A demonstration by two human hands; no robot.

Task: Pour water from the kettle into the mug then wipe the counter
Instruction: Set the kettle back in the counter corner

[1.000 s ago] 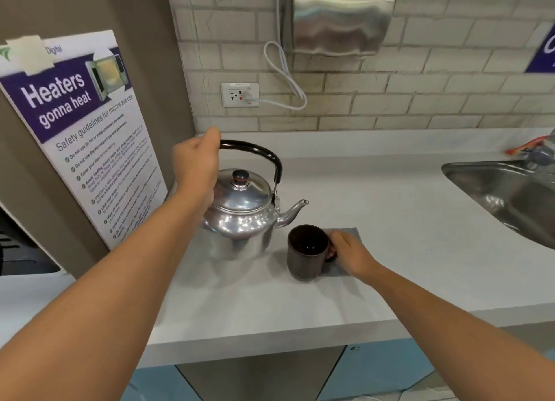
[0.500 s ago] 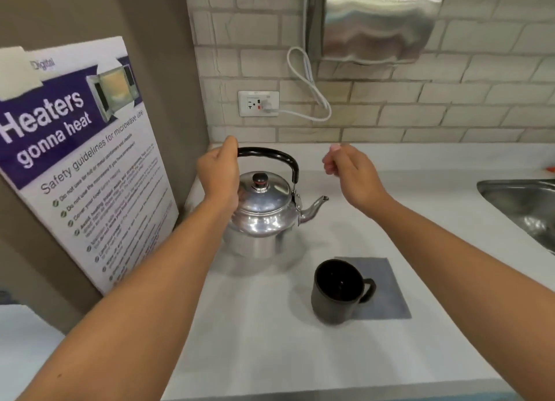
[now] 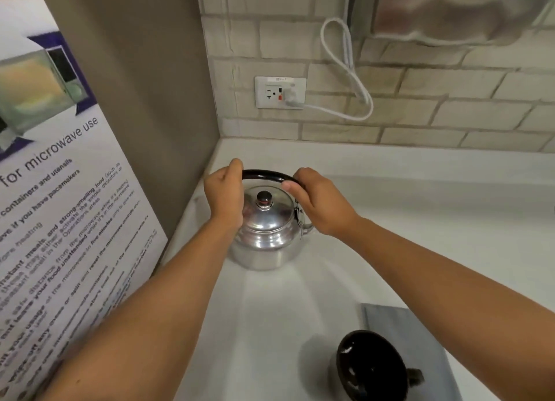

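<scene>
Microwave-safety poster (image 3: 60, 190), wall outlet (image 3: 280, 92) with white cord (image 3: 348, 70), steel dispenser (image 3: 462, 9).

Pale grey tabletop (image 3: 420, 220), smooth, runs back to a brick wall & butts a brown side panel at left. On it: shiny metal kettle (image 3: 267, 235) w/ black handle, upright, near the back-left corner; dark mug (image 3: 369, 367) at front right, handle to the right, next to or on the edge of a flat grey cloth (image 3: 420, 334).
</scene>
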